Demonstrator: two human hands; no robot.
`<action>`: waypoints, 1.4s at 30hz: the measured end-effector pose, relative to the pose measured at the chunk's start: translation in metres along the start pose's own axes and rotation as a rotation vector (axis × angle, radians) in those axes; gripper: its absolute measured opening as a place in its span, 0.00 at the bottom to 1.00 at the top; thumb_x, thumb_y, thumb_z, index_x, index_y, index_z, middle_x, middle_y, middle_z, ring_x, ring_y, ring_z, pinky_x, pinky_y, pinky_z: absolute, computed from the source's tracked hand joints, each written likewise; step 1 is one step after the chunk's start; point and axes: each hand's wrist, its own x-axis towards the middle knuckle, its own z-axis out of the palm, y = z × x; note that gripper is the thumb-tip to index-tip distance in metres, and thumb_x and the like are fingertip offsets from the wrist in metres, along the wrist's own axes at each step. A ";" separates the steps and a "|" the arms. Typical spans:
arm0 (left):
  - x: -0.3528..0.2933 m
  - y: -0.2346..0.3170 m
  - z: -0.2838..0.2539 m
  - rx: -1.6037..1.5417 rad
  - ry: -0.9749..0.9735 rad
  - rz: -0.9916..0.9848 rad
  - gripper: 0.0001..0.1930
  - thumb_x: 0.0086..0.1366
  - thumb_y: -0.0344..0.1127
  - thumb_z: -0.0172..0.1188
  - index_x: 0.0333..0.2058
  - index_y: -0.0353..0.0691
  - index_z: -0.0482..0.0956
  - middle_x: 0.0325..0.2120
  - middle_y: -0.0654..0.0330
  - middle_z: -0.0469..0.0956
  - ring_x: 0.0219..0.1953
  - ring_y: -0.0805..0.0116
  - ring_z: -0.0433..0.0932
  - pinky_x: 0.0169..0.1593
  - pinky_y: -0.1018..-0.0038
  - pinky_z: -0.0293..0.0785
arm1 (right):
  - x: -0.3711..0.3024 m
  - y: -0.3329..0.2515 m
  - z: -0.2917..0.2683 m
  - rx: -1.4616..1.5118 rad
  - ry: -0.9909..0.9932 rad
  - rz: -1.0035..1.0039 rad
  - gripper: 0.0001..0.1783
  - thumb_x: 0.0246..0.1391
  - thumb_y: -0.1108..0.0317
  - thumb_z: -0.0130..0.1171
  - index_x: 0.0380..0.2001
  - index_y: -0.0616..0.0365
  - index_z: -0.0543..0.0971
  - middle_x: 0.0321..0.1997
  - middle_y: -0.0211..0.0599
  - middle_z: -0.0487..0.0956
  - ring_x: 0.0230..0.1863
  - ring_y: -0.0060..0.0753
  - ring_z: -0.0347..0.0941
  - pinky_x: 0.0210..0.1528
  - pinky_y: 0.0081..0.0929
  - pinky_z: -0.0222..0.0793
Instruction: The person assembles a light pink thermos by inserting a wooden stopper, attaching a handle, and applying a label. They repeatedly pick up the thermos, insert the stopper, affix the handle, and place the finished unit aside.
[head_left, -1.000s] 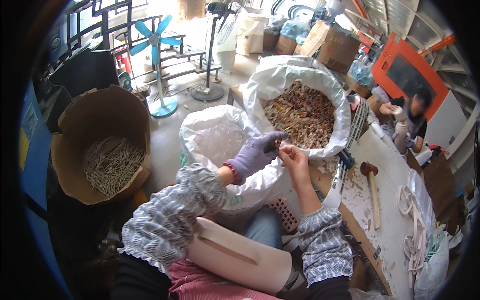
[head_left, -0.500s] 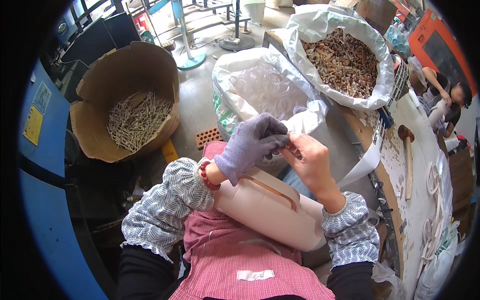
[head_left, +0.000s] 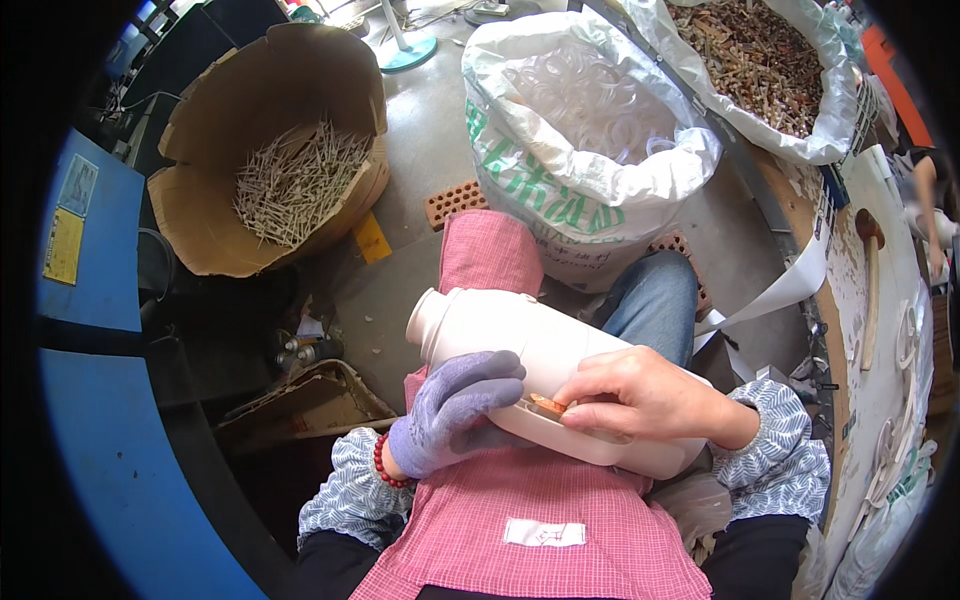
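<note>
Across my lap lies a pale pink thermos jug body [head_left: 500, 325], its narrow neck to the left and its handle [head_left: 565, 438] toward me. My left hand [head_left: 450, 410], in a purple-grey glove, is closed around the left end of the handle. Bare, my right hand [head_left: 645, 392] pinches a small brown wood-grain strip [head_left: 547, 403] at the handle's upper side. The strip's right end is hidden under the fingertips, so I cannot tell how far it sits in the handle.
A cut cardboard drum [head_left: 265, 80] with thin sticks stands at far left. Ahead is a white woven sack [head_left: 530, 205] of clear plastic rings. Another sack [head_left: 835, 140] holds brown pieces. A mallet [head_left: 869, 290] lies on the right-hand bench, and a person [head_left: 930, 220] is beyond.
The jug's handle has turned toward me. My hands have come down from above the jug to its handle, the left onto the handle's end, the right onto the brown strip. The view has tilted downward.
</note>
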 end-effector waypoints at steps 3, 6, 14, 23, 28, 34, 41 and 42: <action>-0.009 0.000 0.001 -0.039 0.032 -0.025 0.35 0.42 0.33 0.77 0.51 0.40 0.72 0.51 0.48 0.72 0.53 0.53 0.75 0.53 0.63 0.74 | 0.004 -0.003 0.004 -0.010 -0.047 -0.011 0.11 0.54 0.66 0.63 0.39 0.60 0.82 0.31 0.39 0.79 0.33 0.37 0.78 0.37 0.28 0.72; -0.011 0.001 0.000 -0.040 0.030 -0.032 0.34 0.42 0.33 0.77 0.50 0.41 0.73 0.51 0.48 0.72 0.52 0.54 0.76 0.52 0.63 0.75 | 0.005 -0.005 0.004 0.002 -0.080 0.001 0.11 0.54 0.65 0.62 0.39 0.59 0.82 0.31 0.38 0.79 0.34 0.38 0.78 0.37 0.29 0.72; -0.006 0.003 0.002 -0.036 0.036 -0.062 0.32 0.43 0.34 0.76 0.50 0.42 0.75 0.50 0.50 0.73 0.47 0.56 0.78 0.49 0.64 0.76 | 0.000 -0.003 0.007 -0.004 -0.074 -0.017 0.11 0.54 0.65 0.62 0.39 0.59 0.82 0.33 0.38 0.78 0.36 0.39 0.77 0.38 0.31 0.72; 0.040 -0.002 -0.012 0.144 -0.152 0.182 0.25 0.43 0.44 0.74 0.42 0.43 0.82 0.34 0.62 0.79 0.33 0.63 0.78 0.39 0.66 0.71 | -0.027 -0.020 0.037 -0.792 0.332 -0.179 0.24 0.41 0.60 0.67 0.41 0.62 0.77 0.27 0.34 0.76 0.30 0.32 0.73 0.35 0.29 0.71; 0.078 0.000 0.001 0.167 -0.337 0.219 0.27 0.41 0.47 0.74 0.41 0.44 0.81 0.34 0.61 0.78 0.39 0.60 0.78 0.53 0.58 0.71 | -0.052 0.004 0.030 -0.669 0.476 -0.252 0.24 0.40 0.61 0.67 0.40 0.64 0.77 0.25 0.36 0.75 0.26 0.36 0.73 0.30 0.32 0.71; 0.114 -0.035 0.021 -0.457 -0.310 -0.323 0.32 0.54 0.41 0.68 0.56 0.37 0.70 0.56 0.49 0.68 0.60 0.54 0.65 0.63 0.61 0.59 | -0.156 0.012 -0.034 -0.228 0.724 0.107 0.21 0.49 0.60 0.65 0.43 0.62 0.77 0.36 0.46 0.79 0.38 0.46 0.77 0.41 0.34 0.72; 0.243 -0.055 0.134 -0.334 -0.138 -0.089 0.15 0.66 0.34 0.54 0.48 0.32 0.74 0.43 0.51 0.75 0.50 0.58 0.72 0.55 0.67 0.67 | -0.234 0.093 -0.126 -0.086 0.930 0.293 0.19 0.56 0.56 0.64 0.42 0.60 0.79 0.38 0.31 0.75 0.32 0.23 0.71 0.36 0.22 0.68; 0.264 -0.058 0.148 -0.407 -0.102 -0.115 0.14 0.67 0.37 0.52 0.46 0.33 0.75 0.43 0.50 0.76 0.48 0.57 0.74 0.54 0.67 0.68 | -0.238 0.096 -0.142 0.180 0.960 0.437 0.18 0.55 0.56 0.64 0.41 0.60 0.80 0.34 0.29 0.76 0.31 0.17 0.69 0.33 0.18 0.66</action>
